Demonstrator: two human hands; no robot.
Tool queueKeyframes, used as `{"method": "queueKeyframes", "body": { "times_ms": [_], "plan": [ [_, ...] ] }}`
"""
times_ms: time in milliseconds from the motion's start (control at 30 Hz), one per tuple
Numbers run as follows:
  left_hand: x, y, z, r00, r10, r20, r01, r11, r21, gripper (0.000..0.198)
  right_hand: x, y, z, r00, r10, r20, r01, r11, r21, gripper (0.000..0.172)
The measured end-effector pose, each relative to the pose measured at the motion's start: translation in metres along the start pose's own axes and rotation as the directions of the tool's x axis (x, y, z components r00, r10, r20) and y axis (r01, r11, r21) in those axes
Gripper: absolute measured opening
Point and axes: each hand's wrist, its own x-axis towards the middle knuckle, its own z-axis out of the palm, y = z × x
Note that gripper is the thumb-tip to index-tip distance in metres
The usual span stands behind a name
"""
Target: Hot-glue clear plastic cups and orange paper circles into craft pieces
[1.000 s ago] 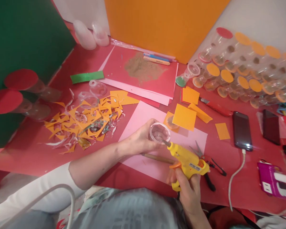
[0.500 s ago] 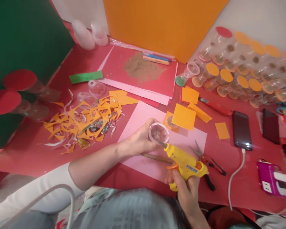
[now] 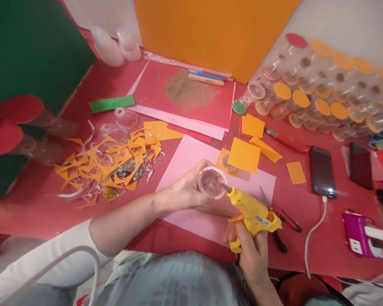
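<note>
My left hand point(image 3: 191, 187) is closed around a clear plastic cup point(image 3: 212, 182), its open rim turned up toward me. In my right hand point(image 3: 250, 248) is a yellow hot glue gun point(image 3: 250, 208) with an orange trigger, fingers wrapped round its handle. The gun's nozzle meets the right side of the cup's rim. Below both hands lies a pink sheet point(image 3: 178, 170). An orange paper square point(image 3: 244, 155) sits just beyond the cup, partly over another clear plastic piece point(image 3: 226, 161). Scissors point(image 3: 277, 212) lie behind the gun, partly hidden by it.
Orange paper scraps point(image 3: 115, 161) are heaped at left. Red sheets bear a pile of brown sand point(image 3: 188, 89) and markers point(image 3: 207, 77). Rows of joined cups point(image 3: 306, 93) stand at back right. A phone point(image 3: 322, 172), cutter point(image 3: 289, 141) and white cable point(image 3: 315, 238) lie right.
The glue gun's nozzle has shifted right along the cup's rim, from its lower edge to its right side. My left hand still holds the cup in nearly the same place.
</note>
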Motion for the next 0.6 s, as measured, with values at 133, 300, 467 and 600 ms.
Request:
{"method": "queueKeyframes", "body": {
  "times_ms": [133,300,467,600],
  "plan": [
    [0.0001,-0.0002,-0.0004,1.000,0.020,0.013,-0.020,0.999,-0.031,0.040,-0.0009,0.0015,0.0010,0.998,-0.063,0.022,0.063,0.998,-0.008,0.041],
    [-0.0016,0.0018,0.0014,0.997,-0.051,0.054,0.051,0.999,-0.002,0.043,-0.0014,0.0021,-0.0022,1.000,0.008,0.030,-0.008,1.000,0.005,0.045],
    [-0.0033,0.0015,0.0027,0.993,-0.109,0.049,0.107,0.993,0.048,0.053,0.0011,-0.0004,-0.0024,0.999,0.034,0.031,-0.035,0.999,0.011,0.047],
    [-0.0044,0.0044,0.0025,0.992,-0.087,0.091,0.081,0.995,0.065,0.044,0.0023,-0.0027,-0.0028,0.997,0.053,-0.047,-0.049,0.996,0.076,0.045]
  ]
}}
